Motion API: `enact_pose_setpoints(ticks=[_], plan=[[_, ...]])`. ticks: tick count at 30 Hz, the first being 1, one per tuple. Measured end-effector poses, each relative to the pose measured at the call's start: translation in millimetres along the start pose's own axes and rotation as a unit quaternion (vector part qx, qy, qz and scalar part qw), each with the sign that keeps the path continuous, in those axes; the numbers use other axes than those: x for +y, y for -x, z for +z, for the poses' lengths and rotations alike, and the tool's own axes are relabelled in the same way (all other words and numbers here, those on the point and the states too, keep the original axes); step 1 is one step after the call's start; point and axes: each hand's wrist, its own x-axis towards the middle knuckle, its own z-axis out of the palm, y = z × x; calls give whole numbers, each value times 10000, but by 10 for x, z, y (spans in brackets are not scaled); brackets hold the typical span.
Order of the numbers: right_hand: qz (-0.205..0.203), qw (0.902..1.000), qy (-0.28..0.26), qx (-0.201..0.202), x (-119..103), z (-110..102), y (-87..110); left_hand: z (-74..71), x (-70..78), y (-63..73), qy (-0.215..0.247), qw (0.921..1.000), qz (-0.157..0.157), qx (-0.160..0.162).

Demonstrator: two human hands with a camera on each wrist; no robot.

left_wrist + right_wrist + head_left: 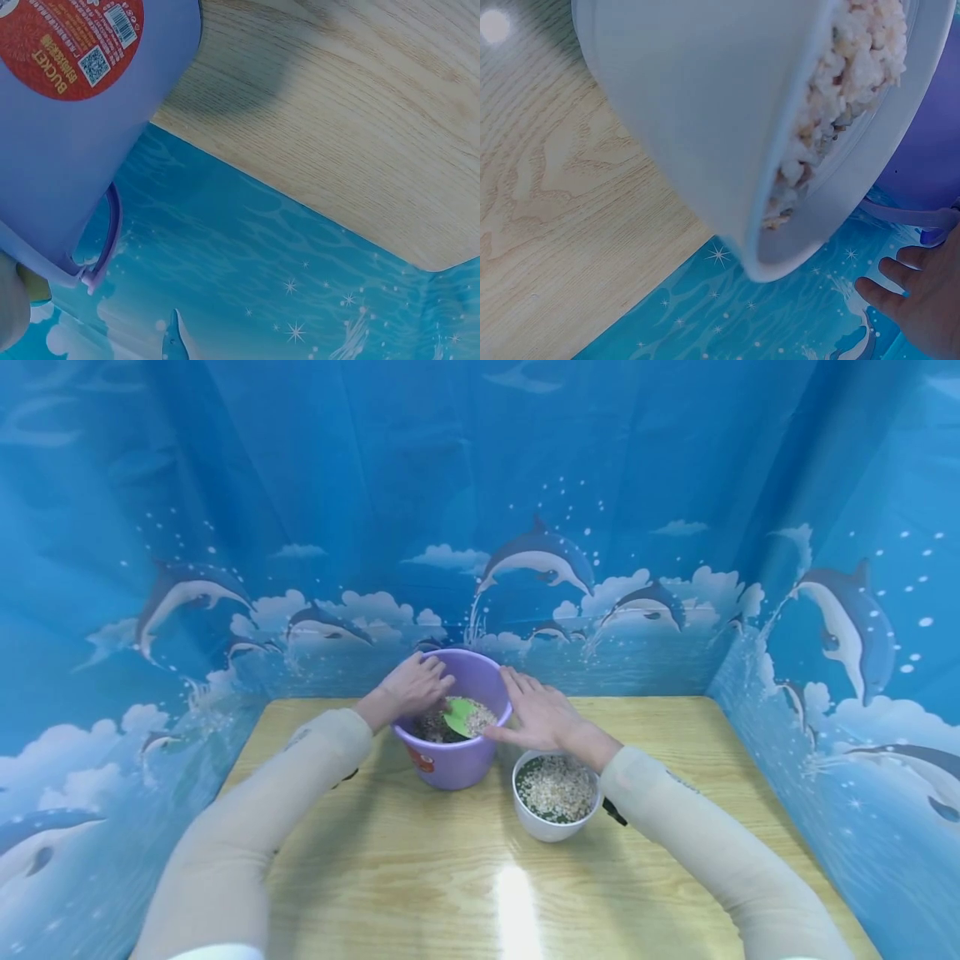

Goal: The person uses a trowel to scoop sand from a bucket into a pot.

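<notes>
Left hand (pixel 412 687) over the purple bucket's (pixel 453 770) rim, fingers curled round the green scoop (pixel 457 718); scoop's smooth blade is inside, among pale gravel. Right hand (pixel 542 712) spread, touching the right rim. Tabletop (pixel 405 877), wood-grain, stretches wide in front; far edge close behind bucket, meeting blue dolphin sheeting (pixel 360 485). Round white bowl (pixel 544 830) just beside bucket, holding coarse pale gravel too.

A wooden table (pixel 405 877) bears a bucket (pixel 453 767) and bowl (pixel 546 830).
</notes>
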Motion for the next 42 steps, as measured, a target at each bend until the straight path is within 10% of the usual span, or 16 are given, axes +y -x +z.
enact_pose_setpoints(ticks=[42], plan=[[-40,9999,110,-113,10,-13,4,-74,-262,396,1277,9867,-937,373]])
